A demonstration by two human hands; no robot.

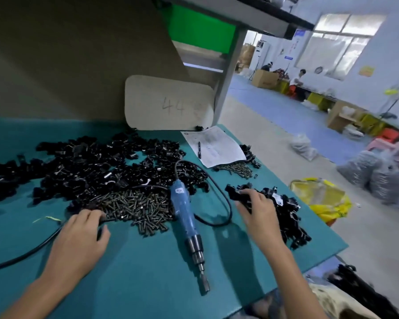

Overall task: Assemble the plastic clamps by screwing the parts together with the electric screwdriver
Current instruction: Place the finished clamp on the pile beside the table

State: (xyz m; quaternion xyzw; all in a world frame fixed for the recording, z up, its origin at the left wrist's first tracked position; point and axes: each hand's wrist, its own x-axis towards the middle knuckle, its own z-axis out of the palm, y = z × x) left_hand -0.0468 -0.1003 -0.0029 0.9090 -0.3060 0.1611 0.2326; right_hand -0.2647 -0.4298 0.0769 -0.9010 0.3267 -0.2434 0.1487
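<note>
**Right hand** (258, 210): the grip is closed over a black clamp (236, 195) at the far-left edge of the right-hand clamp pile (288, 217). Whether the piece is lifted or resting on the pile cannot be told.

**Left hand** (81, 238): the fingers reach into the near-left edge of the screw pile (136, 203). The fingertips are lost among the screws, so this grip cannot be read as open or pinching.

**Electric screwdriver** (184, 215): it lies on the table (148, 268) between the hands, touched by neither. Its bit points toward the near edge and its cable (221, 192) loops to its right.

**Heap of loose clamp parts** (90, 166): far left.

**Step judged in hand:** gathering one clamp and one screw. The next move calls for seating the screw in the clamp, then freeing a hand for the electric screwdriver.

**Hidden or unclear:**
- the clamp's screw hole
- whether the right-hand pile is finished work
- the dark pieces (355, 286) at near right, cut off by the frame
</note>
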